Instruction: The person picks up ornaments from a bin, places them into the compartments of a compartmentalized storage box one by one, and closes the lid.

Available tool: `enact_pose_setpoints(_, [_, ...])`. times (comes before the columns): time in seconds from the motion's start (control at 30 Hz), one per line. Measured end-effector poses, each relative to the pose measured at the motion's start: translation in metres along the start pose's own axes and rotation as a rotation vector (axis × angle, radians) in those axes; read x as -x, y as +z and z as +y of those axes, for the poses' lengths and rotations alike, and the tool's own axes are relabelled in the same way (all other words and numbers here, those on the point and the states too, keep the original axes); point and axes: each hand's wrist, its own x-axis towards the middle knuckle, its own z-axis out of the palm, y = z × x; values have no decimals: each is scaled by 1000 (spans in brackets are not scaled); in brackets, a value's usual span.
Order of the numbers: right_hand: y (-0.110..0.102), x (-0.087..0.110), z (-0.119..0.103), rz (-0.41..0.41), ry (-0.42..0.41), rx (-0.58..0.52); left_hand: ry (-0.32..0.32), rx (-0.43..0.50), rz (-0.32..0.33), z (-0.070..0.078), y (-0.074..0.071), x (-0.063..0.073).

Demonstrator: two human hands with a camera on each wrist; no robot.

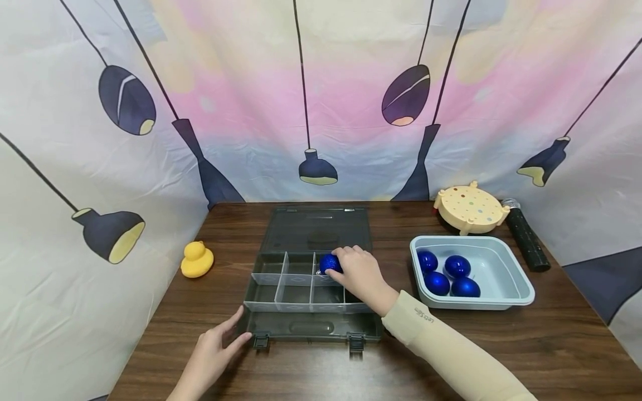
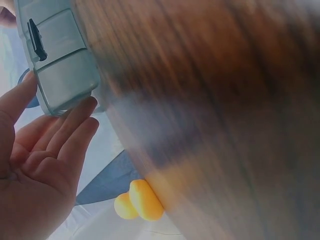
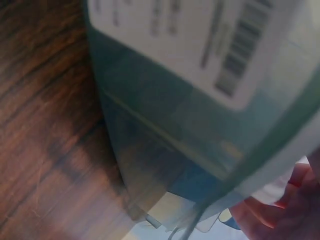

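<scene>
My right hand [image 1: 362,273] grips a glittery blue Christmas bauble [image 1: 329,263] with a small silver cap, at the rear row of a divided storage box [image 1: 311,306]. The box is grey and see-through, its lid [image 1: 321,228] laid back, and the forearm covers part of its right side. At the box's front left corner my left hand [image 1: 215,348] rests with fingers extended, thumb by the front wall and fingers along the side; the left wrist view shows this hand [image 2: 47,160] too. In the right wrist view, the fingers [image 3: 255,217] show only partly behind the box wall.
To the right, a pale blue tray [image 1: 501,303] contains several blue baubles [image 1: 457,267]. Behind it are a cream spotted tambourine-like toy [image 1: 471,209] and a black microphone [image 1: 525,236]. A yellow rubber duck [image 1: 197,260] stands to the left. Printed fabric hangs behind the table.
</scene>
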Motion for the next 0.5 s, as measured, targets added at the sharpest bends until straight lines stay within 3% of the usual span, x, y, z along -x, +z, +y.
enact_pose_setpoints(0.27, [3,1,3,65,-56,30,12,9,5,-3,2,-1])
enact_pose_setpoints(0.5, [-19,3,7,129,-46,-30,22,4,14,-4,2,-1])
